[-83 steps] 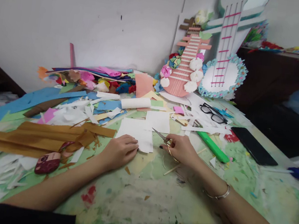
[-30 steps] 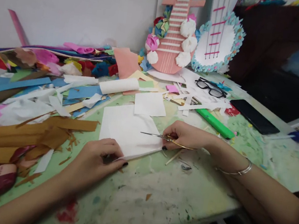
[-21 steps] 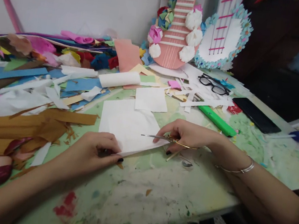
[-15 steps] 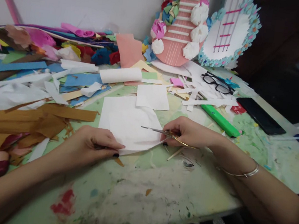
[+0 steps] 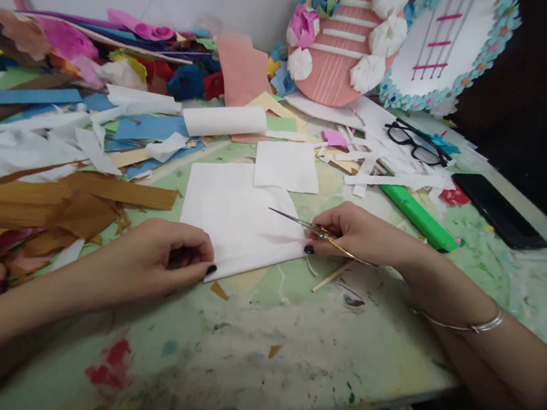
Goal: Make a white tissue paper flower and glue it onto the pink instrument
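Observation:
A stack of white paper sheets [image 5: 251, 222] lies flat before me, a smaller white square [image 5: 288, 167] overlapping its far edge. My left hand [image 5: 173, 256] is closed at the near left corner, thumb and curled fingers on the paper's edge. Slim scissors [image 5: 296, 220] with gold handles are in my right hand [image 5: 350, 232], blades pointing left above the sheets. That hand's thumb also touches the paper's right corner.
Brown crepe paper [image 5: 25, 213] and white scraps cover the left side. A paper roll [image 5: 225, 120], a green cutter [image 5: 420, 217], eyeglasses [image 5: 417, 143] and a phone [image 5: 499, 209] lie farther back. Flower-decorated guitar-shaped crafts [image 5: 338, 72] stand behind.
My left fingers have curled back and shifted slightly left along the paper's corner. The paper lies flatter. My right hand still holds the scissors, and the view has tilted a little downward.

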Demonstrator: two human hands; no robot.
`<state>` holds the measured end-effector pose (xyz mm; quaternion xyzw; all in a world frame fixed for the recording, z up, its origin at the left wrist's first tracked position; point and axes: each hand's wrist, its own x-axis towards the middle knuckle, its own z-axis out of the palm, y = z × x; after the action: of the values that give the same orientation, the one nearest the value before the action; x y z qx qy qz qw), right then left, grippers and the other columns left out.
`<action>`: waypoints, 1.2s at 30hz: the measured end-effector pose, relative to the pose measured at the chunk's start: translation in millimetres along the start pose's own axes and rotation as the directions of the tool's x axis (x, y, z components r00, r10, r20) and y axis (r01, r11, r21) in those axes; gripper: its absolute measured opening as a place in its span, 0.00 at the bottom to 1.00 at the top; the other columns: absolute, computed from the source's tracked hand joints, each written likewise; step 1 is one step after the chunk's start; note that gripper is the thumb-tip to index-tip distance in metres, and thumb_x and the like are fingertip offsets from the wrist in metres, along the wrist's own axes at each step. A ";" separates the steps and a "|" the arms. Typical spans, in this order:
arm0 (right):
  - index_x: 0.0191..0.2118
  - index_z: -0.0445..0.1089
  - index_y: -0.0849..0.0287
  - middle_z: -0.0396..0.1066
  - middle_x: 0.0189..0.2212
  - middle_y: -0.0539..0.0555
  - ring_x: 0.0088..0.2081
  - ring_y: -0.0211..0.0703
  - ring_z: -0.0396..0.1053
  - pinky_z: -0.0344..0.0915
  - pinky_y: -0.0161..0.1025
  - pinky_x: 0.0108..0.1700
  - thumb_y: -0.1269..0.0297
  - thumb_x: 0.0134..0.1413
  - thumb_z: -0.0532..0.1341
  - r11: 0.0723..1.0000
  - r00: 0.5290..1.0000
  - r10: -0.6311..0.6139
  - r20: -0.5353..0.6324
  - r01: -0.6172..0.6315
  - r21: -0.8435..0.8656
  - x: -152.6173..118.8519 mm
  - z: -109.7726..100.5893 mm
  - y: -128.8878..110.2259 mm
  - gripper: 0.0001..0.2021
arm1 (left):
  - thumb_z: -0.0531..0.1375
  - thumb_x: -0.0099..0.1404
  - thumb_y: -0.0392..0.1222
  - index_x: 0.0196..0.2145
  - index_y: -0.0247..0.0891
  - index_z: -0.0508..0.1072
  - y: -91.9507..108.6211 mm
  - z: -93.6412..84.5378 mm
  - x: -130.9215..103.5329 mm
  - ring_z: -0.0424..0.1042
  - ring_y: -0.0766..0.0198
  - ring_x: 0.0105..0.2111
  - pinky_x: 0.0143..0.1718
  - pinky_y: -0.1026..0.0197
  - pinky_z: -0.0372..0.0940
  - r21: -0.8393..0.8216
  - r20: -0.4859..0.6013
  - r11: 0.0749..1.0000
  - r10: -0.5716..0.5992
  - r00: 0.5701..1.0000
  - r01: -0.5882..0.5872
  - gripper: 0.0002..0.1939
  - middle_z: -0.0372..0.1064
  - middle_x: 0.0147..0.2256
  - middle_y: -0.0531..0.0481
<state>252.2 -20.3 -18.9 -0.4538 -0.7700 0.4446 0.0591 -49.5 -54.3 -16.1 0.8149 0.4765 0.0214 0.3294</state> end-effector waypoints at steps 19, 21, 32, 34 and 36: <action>0.24 0.68 0.60 0.59 0.19 0.46 0.23 0.34 0.54 0.50 0.35 0.25 0.63 0.41 0.63 0.991 0.990 0.135 -0.050 -0.134 0.018 5.9 4.2 -2.6 0.06 | 0.60 0.55 0.43 0.25 0.36 0.73 -6.2 2.2 6.0 0.56 0.72 0.19 0.18 0.70 0.51 -0.112 0.016 0.992 -0.059 0.998 0.060 0.08 0.60 0.18 0.56; 0.24 0.68 0.60 0.60 0.19 0.46 0.23 0.35 0.55 0.50 0.35 0.25 0.63 0.40 0.64 0.988 0.987 0.148 -0.057 -0.146 0.043 6.8 4.8 -2.5 0.07 | 0.60 0.54 0.43 0.25 0.36 0.73 -6.2 2.7 6.3 0.56 0.72 0.19 0.18 0.71 0.51 -0.120 0.010 0.990 -0.069 0.998 0.070 0.08 0.60 0.18 0.56; 0.28 0.69 0.62 0.60 0.21 0.46 0.23 0.34 0.54 0.49 0.34 0.25 0.62 0.45 0.62 0.984 0.993 0.104 -0.047 -0.096 0.152 4.4 6.0 -4.2 0.08 | 0.61 0.54 0.42 0.26 0.36 0.74 -8.4 3.7 7.1 0.56 0.73 0.19 0.18 0.71 0.51 -0.129 -0.004 0.989 -0.073 0.997 0.072 0.06 0.62 0.18 0.56; 0.27 0.67 0.62 0.57 0.20 0.46 0.23 0.33 0.52 0.47 0.35 0.25 0.61 0.46 0.61 0.986 0.994 0.104 -0.031 -0.099 0.137 3.6 5.2 -4.9 0.08 | 0.60 0.54 0.42 0.25 0.37 0.74 -8.4 4.0 7.1 0.56 0.73 0.18 0.17 0.71 0.51 -0.131 -0.007 0.989 -0.068 0.998 0.066 0.07 0.62 0.18 0.56; 0.25 0.65 0.61 0.54 0.20 0.45 0.23 0.33 0.50 0.46 0.35 0.24 0.61 0.46 0.61 0.989 0.994 0.107 -0.027 -0.104 0.104 3.1 5.0 -5.4 0.08 | 0.60 0.53 0.42 0.25 0.37 0.74 -8.2 3.8 7.4 0.56 0.73 0.18 0.17 0.71 0.51 -0.137 -0.010 0.989 -0.055 0.998 0.054 0.07 0.61 0.17 0.56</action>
<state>244.4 -22.1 -18.9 -0.4974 -0.7202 0.4783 0.0711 -50.4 -47.8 -25.7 0.7770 0.4983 0.0506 0.3814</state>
